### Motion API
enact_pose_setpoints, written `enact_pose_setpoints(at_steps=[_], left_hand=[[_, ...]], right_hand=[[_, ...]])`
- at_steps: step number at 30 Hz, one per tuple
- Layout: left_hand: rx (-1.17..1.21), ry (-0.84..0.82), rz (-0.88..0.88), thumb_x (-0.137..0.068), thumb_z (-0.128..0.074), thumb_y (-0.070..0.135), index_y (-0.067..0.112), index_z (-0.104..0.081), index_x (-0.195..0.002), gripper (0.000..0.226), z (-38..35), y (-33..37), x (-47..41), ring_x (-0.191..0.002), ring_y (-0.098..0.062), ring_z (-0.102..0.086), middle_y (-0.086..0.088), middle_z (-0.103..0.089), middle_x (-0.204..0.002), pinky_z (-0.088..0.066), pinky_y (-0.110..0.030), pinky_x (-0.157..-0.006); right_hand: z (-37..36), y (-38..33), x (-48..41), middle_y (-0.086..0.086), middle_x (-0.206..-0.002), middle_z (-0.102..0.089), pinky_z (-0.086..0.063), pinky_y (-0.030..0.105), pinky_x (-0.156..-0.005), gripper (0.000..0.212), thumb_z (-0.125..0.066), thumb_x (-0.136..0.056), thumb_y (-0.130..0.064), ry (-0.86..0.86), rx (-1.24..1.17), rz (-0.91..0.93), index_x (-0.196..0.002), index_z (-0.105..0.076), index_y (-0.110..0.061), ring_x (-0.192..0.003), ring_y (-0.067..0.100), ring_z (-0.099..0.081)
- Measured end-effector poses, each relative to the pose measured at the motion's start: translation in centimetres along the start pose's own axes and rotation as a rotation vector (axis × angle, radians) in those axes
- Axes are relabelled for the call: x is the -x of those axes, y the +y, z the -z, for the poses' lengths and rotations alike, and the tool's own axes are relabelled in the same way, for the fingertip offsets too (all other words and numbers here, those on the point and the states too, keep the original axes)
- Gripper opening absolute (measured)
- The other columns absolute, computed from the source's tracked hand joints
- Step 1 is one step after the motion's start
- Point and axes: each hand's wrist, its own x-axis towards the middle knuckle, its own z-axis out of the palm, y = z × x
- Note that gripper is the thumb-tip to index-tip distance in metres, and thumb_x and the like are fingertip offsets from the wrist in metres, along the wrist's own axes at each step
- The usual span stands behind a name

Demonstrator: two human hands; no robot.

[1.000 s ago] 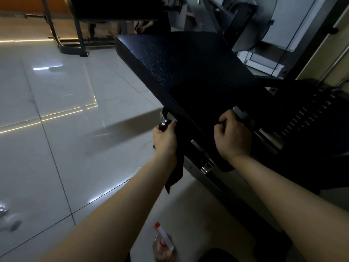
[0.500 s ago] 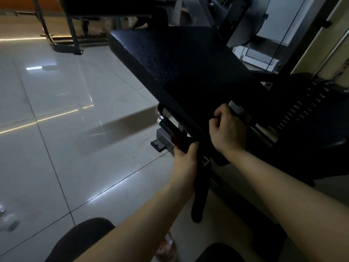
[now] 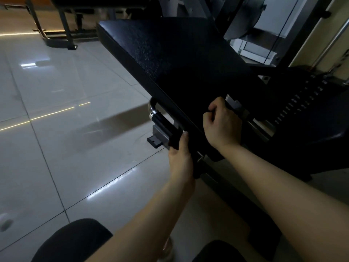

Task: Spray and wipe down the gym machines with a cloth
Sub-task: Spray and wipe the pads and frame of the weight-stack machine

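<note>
Only the head cam here, looking down over both forearms, and it's pretty dim.

The left hand (image 3: 179, 155) is reaching forward and slightly up with the wrist straight. It's clamped on the near end of the black handle (image 3: 162, 123) that sticks out under the machine's seat pad (image 3: 179, 63). The dark cloth (image 3: 197, 168) is caught between that hand and the handle, with a short tail hanging down just right of the wrist. I can't see the fingers themselves since they wrap around the far side. Only the thumb edge and the back of the hand show.

The right hand (image 3: 222, 125) is balled up like a fist, knuckles up, fingers hooked over the near edge of the pad, so it's grabbing the pad itself. That forearm comes in from the lower right, and the two hands sit near each other without touching.

The handle's far end has a chrome cap curving up under the pad. The weight stack (image 3: 302, 103) sits off to the right, shiny floor tiles (image 3: 66, 129) on the left, and the person's dark-clad knee (image 3: 75, 241) at the bottom.
</note>
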Motion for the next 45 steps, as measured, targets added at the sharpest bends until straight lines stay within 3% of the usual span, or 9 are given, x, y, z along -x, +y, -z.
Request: enact_pose_setpoints(at_steps=[7, 15, 21, 25, 29, 35, 37, 40, 45], left_hand=[[-0.084, -0.135, 0.121, -0.100, -0.063, 0.035, 0.018, -0.063, -0.126, 0.031, 0.6, -0.7, 2.5, -0.108, -0.027, -0.071, -0.010, -0.074, -0.115, -0.055, -0.049, -0.100], [-0.076, -0.057, 0.143, -0.102, -0.059, 0.038, 0.007, -0.063, -0.122, 0.037, 0.0, 2.4, 0.5, -0.076, -0.025, -0.073, -0.012, -0.074, -0.095, -0.056, -0.034, -0.059], [-0.655, -0.181, 0.083, -0.098, -0.056, 0.057, 0.019, -0.072, -0.104, 0.042, 2.0, 3.7, 0.0, -0.090, -0.020, -0.076, -0.005, -0.078, -0.098, -0.060, -0.041, -0.092], [-0.845, -0.259, 0.069, -0.090, -0.069, 0.058, 0.019, -0.077, -0.103, 0.041, 3.4, 6.2, -1.2, -0.089, -0.011, -0.076, 0.003, -0.079, -0.097, -0.059, -0.032, -0.093], [-0.641, -0.103, -0.011, -0.086, -0.081, 0.036, 0.007, -0.078, -0.099, 0.032, 3.9, 7.3, -1.4, -0.078, -0.015, -0.077, -0.006, -0.079, -0.089, -0.060, -0.025, -0.069], [-0.313, 0.310, -0.394, -0.092, -0.072, 0.040, 0.003, -0.073, -0.089, 0.036, 5.1, 11.6, -4.7, -0.063, -0.016, -0.065, -0.005, -0.070, -0.071, -0.050, -0.026, -0.056], [-0.262, 0.250, -0.377, -0.093, -0.063, 0.049, 0.008, -0.074, -0.095, 0.042, 4.7, 12.0, -6.0, -0.075, -0.019, -0.065, -0.011, -0.073, -0.085, -0.052, -0.031, -0.068], [-0.328, 0.139, -0.383, -0.097, -0.064, 0.026, 0.021, -0.078, -0.107, 0.018, 4.0, 9.9, -7.2, -0.106, -0.015, -0.069, -0.002, -0.077, -0.109, -0.053, -0.037, -0.099], [-0.420, 0.321, -0.460, -0.105, -0.049, 0.022, 0.021, -0.052, -0.123, 0.019, 1.4, 7.6, -8.5, -0.107, -0.018, -0.063, 0.002, -0.066, -0.113, -0.048, -0.027, -0.089]], right_hand=[[0.3, -0.2, -0.1, -0.011, -0.070, -0.049, -0.036, 0.024, -0.048, 0.010, -0.052, -0.096, -0.025, -0.017, -0.010, -0.008, -0.104, -0.051, -0.019, -0.057, 0.006, -0.050], [0.2, 0.2, -0.1, -0.006, -0.074, -0.054, -0.040, 0.027, -0.051, 0.011, -0.054, -0.097, -0.025, -0.029, -0.028, -0.008, -0.105, -0.051, -0.018, -0.061, 0.012, -0.053], [0.6, -0.2, 0.0, -0.005, -0.075, -0.056, -0.046, 0.034, -0.055, 0.013, -0.052, -0.096, -0.026, -0.038, -0.044, 0.000, -0.104, -0.052, -0.016, -0.063, 0.017, -0.058], [0.6, -0.2, 0.0, -0.007, -0.073, -0.053, -0.050, 0.040, -0.058, 0.012, -0.053, -0.097, -0.026, -0.030, -0.057, 0.010, -0.104, -0.051, -0.016, -0.064, 0.019, -0.058], [0.5, 0.1, 0.0, -0.008, -0.070, -0.051, -0.039, 0.032, -0.056, 0.011, -0.052, -0.096, -0.024, -0.020, -0.068, 0.021, -0.102, -0.051, -0.016, -0.061, 0.018, -0.054], [0.3, 0.4, -0.1, -0.011, -0.064, -0.048, -0.030, 0.025, -0.046, 0.005, -0.052, -0.095, -0.020, -0.009, -0.104, 0.039, -0.097, -0.049, -0.017, -0.053, 0.007, -0.049], [0.4, 0.4, -0.1, -0.011, -0.064, -0.049, -0.030, 0.026, -0.046, 0.005, -0.053, -0.094, -0.019, -0.010, -0.101, 0.037, -0.096, -0.049, -0.018, -0.053, 0.006, -0.050], [0.4, 0.3, 0.0, -0.012, -0.063, -0.047, -0.026, 0.022, -0.047, 0.006, -0.054, -0.093, -0.018, -0.011, -0.094, 0.027, -0.095, -0.049, -0.019, -0.054, 0.001, -0.046], [0.1, 0.4, 0.1, -0.012, -0.064, -0.047, -0.023, 0.019, -0.048, 0.005, -0.055, -0.094, -0.018, 0.001, -0.082, 0.023, -0.097, -0.051, -0.017, -0.055, -0.004, -0.044]])
